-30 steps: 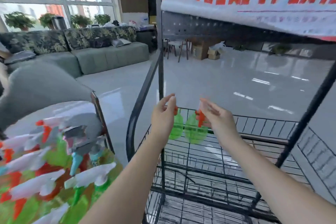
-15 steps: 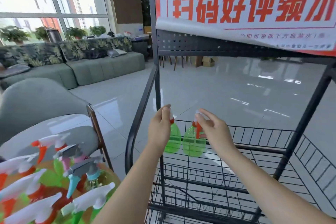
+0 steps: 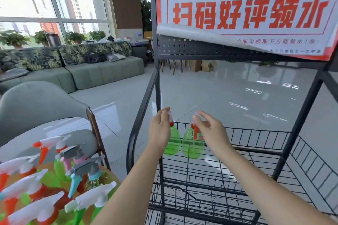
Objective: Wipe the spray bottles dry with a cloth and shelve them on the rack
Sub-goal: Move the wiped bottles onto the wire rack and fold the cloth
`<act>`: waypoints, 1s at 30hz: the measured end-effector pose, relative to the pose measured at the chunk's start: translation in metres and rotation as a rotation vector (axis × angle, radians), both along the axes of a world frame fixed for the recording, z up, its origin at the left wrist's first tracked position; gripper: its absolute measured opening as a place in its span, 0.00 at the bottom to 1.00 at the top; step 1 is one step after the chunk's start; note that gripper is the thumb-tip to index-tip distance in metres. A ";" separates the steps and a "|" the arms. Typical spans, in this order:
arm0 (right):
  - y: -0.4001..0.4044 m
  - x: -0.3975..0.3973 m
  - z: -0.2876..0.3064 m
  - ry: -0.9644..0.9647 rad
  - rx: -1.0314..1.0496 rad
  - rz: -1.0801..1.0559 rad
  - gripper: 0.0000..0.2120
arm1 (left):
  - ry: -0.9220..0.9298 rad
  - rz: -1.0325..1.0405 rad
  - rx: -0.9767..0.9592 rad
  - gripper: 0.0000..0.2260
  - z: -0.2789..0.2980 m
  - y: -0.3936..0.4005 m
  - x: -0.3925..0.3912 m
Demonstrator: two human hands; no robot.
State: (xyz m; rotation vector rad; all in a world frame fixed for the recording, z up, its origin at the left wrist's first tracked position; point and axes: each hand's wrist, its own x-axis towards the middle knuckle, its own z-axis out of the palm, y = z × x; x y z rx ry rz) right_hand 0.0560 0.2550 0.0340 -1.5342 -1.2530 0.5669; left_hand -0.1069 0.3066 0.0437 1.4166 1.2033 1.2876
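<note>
Holding: two green spray bottles, side by side over the black wire rack (image 3: pixel 256 133)
Left hand (image 3: pixel 159 131): pinches left bottle (image 3: pixel 172 142) by its top
Right hand (image 3: pixel 212 131): pinches right bottle (image 3: pixel 192 145) by its top
Nearby: more spray bottles (image 3: pixel 45 193) lower left

Bright daylight floods in from the big windows (image 3: pixel 53 0) at the left, blown out white, and streaks of glare lie across the glossy floor (image 3: pixel 237 97). Wide-angle bending bows the rack (image 3: pixel 157 86) posts, and the spray bottles (image 3: pixel 36 188) at the lower left are soft and blurred.
</note>
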 end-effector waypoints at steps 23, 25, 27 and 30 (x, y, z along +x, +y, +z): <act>-0.182 -0.088 0.014 -0.073 0.031 0.129 0.27 | -0.044 0.029 0.045 0.22 0.012 -0.262 -0.100; -0.203 -0.120 0.008 -0.076 0.023 0.200 0.25 | -0.101 0.112 0.058 0.18 0.002 -0.292 -0.130; -0.216 -0.153 0.002 -0.113 0.007 0.283 0.24 | -0.121 0.194 0.071 0.16 -0.006 -0.315 -0.157; -0.220 -0.196 -0.009 -0.167 0.010 0.351 0.18 | -0.085 0.280 0.095 0.15 -0.015 -0.335 -0.193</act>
